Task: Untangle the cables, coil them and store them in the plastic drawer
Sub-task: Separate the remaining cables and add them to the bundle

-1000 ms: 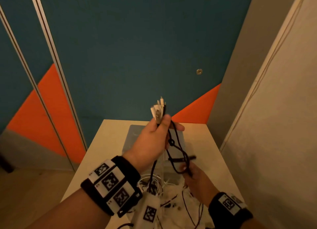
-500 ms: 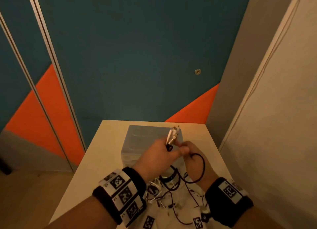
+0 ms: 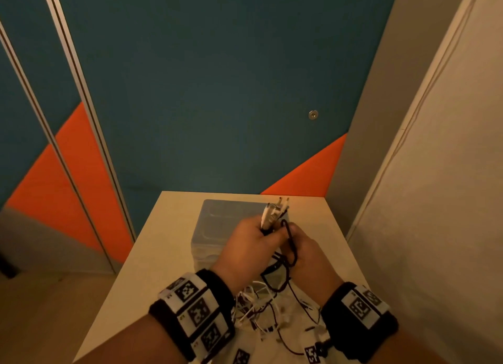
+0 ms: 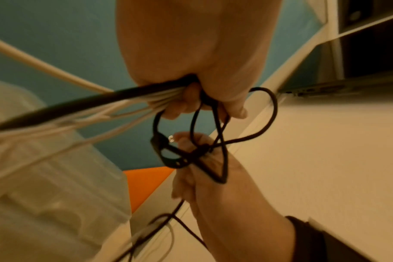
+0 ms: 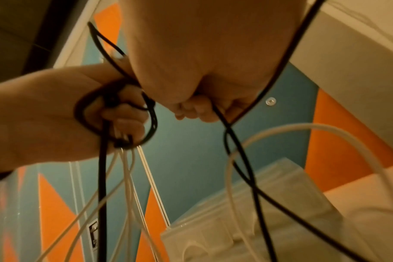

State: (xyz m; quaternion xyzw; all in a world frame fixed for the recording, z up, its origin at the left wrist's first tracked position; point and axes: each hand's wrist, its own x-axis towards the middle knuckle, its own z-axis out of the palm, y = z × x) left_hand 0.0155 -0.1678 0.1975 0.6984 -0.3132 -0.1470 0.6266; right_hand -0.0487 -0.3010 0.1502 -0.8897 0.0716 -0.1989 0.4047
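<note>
My left hand [image 3: 251,244] grips a bunch of cable ends [image 3: 273,212], white and black, whose plugs stick up above the fist; the cables [image 4: 83,104] run out of the fist in the left wrist view. My right hand [image 3: 306,254] sits right beside it and pinches a thin black cable [image 3: 290,244] looped between the two hands. That black cable [image 5: 242,159] crosses itself below my right fingers [image 5: 198,109]. A tangle of white and dark cables [image 3: 268,309] lies on the table under my wrists. The translucent plastic drawer unit [image 3: 217,227] stands just beyond my hands.
The small beige table [image 3: 152,257] stands in a corner. A blue and orange panelled wall [image 3: 204,105] is behind it and a pale wall [image 3: 435,214] runs close along the right. Floor [image 3: 40,323] lies off the table's left edge.
My left hand came down from its raised position to just above the drawer unit. My right hand rose from the tangle to meet it, and the black loop between them has tightened.
</note>
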